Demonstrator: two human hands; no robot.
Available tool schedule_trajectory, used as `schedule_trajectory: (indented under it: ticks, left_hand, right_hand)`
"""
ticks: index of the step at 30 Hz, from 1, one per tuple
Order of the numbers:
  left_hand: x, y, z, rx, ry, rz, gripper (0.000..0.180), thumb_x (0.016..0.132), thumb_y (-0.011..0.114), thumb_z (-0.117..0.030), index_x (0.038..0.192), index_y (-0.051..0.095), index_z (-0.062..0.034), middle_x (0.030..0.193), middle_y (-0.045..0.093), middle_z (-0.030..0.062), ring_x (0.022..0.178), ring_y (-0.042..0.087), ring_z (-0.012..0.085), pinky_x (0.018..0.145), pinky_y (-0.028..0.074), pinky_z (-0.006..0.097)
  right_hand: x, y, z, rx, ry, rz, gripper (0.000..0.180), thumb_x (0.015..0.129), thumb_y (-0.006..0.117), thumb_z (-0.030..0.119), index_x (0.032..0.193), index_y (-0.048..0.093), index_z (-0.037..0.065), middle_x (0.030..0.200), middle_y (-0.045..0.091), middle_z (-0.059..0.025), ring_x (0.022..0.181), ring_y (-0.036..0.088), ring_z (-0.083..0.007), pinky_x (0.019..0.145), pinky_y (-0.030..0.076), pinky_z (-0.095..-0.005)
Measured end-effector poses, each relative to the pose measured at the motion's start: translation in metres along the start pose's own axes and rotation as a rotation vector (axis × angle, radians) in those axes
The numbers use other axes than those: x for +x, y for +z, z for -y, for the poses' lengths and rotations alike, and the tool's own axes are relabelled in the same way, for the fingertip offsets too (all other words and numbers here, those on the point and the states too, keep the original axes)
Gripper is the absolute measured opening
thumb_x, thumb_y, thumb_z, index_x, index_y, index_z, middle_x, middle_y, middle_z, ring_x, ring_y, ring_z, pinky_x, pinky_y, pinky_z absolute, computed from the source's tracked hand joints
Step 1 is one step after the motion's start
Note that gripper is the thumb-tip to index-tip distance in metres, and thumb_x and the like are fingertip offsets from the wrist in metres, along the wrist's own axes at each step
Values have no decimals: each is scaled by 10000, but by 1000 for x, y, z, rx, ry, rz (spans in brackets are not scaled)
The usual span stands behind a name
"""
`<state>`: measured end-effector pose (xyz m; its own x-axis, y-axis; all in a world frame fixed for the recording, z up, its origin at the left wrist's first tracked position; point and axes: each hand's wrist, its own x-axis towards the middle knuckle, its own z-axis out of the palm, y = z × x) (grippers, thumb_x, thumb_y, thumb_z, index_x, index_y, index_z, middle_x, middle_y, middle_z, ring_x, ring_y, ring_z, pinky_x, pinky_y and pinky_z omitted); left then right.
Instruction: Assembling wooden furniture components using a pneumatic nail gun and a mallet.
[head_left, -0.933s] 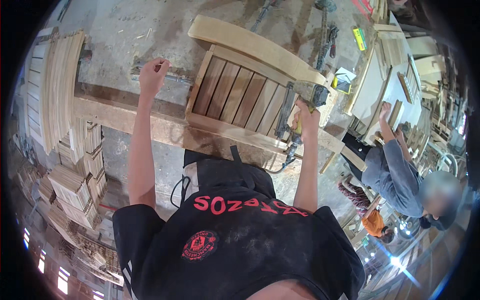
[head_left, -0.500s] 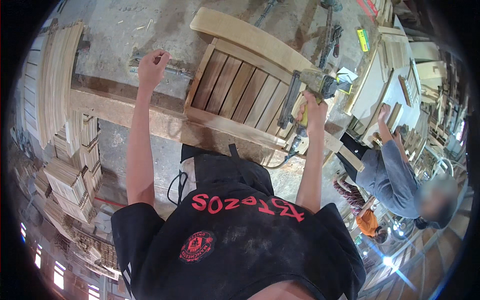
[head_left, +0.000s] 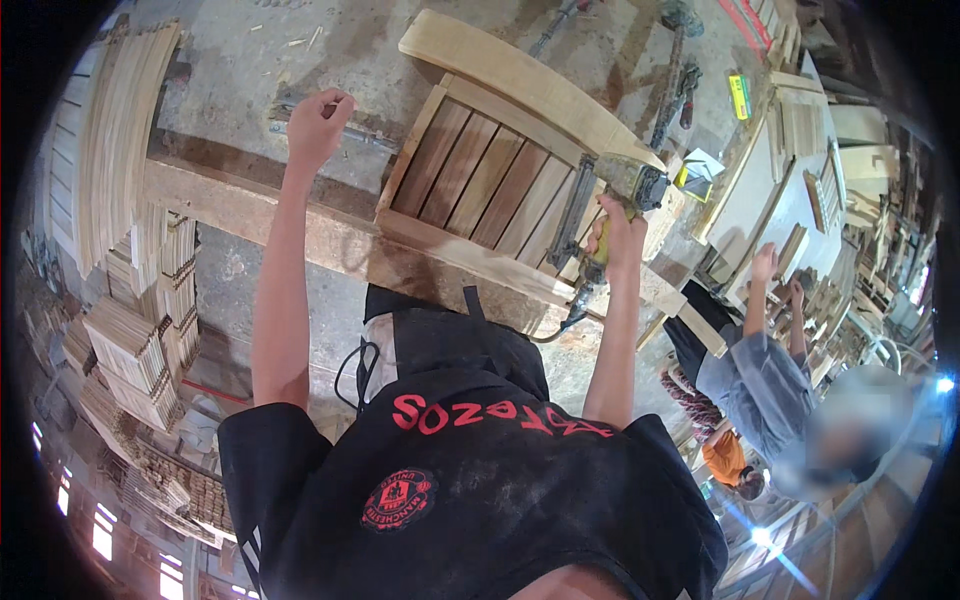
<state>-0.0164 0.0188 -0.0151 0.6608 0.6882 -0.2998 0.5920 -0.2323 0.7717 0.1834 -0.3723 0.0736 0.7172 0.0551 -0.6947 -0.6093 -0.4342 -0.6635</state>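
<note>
My right hand (head_left: 624, 238) is wrapped round the grip of a yellowish-green air nail gun (head_left: 624, 176) with a dark magazine and a hose at its lower end. The gun sits over the right end of a wooden slatted panel (head_left: 472, 178), covering part of it. Along the panel's far side runs a wide curved board (head_left: 500, 58). Left of the panel, my left hand (head_left: 318, 130) is raised above the bench with its fingers curled closed. Whether anything small is inside them is hidden.
A long timber beam (head_left: 230, 195) lies along the near side of the work. Stacks of wooden slats (head_left: 120, 150) stand at left. Metal clamps (head_left: 675, 75) lie beyond the panel. A co-worker in grey (head_left: 750, 375) works at a table (head_left: 760, 190) on the right.
The view has shifted slightly, so the panel appears a little further right. The nail gun has tilted and moved slightly in my right hand. My left hand stays closed. The co-worker's arms have shifted.
</note>
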Motion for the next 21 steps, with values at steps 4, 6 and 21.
schedule_trajectory:
  ticks: [4, 6, 21]
  left_hand:
    - [-1, 0, -5, -39, -15, -13, 259, 853, 608, -303, 860, 697, -59, 578, 565, 35, 528, 500, 125, 539, 391, 312]
    - [-2, 0, -6, -16, 0, -14, 261, 843, 611, -311, 850, 697, -64, 591, 585, 48, 534, 522, 145, 552, 413, 316]
    - [-5, -2, -6, 51, -35, -63, 257, 824, 618, -348, 876, 717, -116, 731, 687, 62, 688, 656, 224, 655, 494, 346]
  right_hand:
    - [3, 19, 2, -28, -58, 117, 236, 860, 655, 221, 940, 603, 5, 522, 480, -52, 356, 470, -174, 355, 388, -314]
    - [6, 33, 5, -23, -56, 122, 239, 851, 670, 233, 931, 605, 17, 523, 484, -52, 357, 480, -176, 358, 400, -315]
    - [11, 91, 25, -196, -42, 254, 241, 848, 671, 232, 923, 560, 31, 535, 460, -36, 358, 435, -144, 348, 388, -299]
